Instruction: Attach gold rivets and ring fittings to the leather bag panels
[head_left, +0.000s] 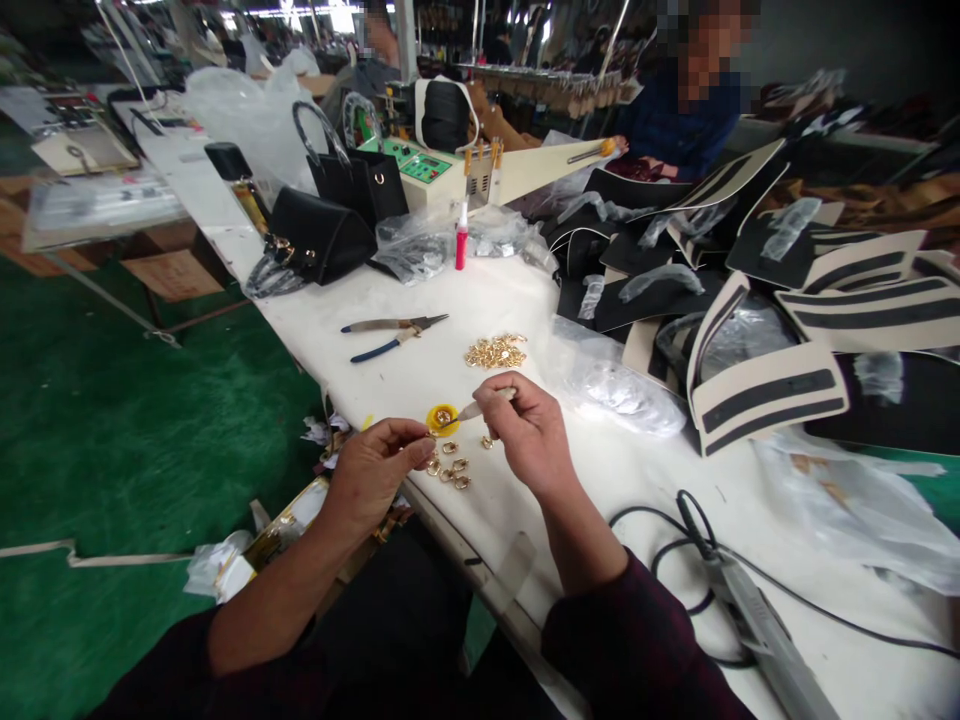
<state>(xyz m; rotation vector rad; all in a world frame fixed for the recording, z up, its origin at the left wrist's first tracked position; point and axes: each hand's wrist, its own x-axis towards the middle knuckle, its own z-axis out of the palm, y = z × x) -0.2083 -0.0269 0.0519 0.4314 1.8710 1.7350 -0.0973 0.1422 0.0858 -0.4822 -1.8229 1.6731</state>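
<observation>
Your left hand (367, 478) pinches a small gold-tone fitting (433, 437) between thumb and index finger. Your right hand (531, 432) grips a slim, pale-handled hand tool (471, 411) between thumb and curled fingers, its thin tip close to the left-hand pinch; whether it touches the fitting cannot be told.

Directly beyond the pinch: yellow dish (432, 420), holding gold-tone pieces. Just nearer to you and to its right: loose gold-tone ring fittings (460, 465). Farther out, ahead of the right-hand grip: heap of gold-tone hardware (491, 353). Forward and left: blue-handled pliers (375, 350), out of your grip.

Progress: one fitting is in hand; the loose fittings and the heap lie outside the grip. Which pieces are finished cannot be determined.
</observation>
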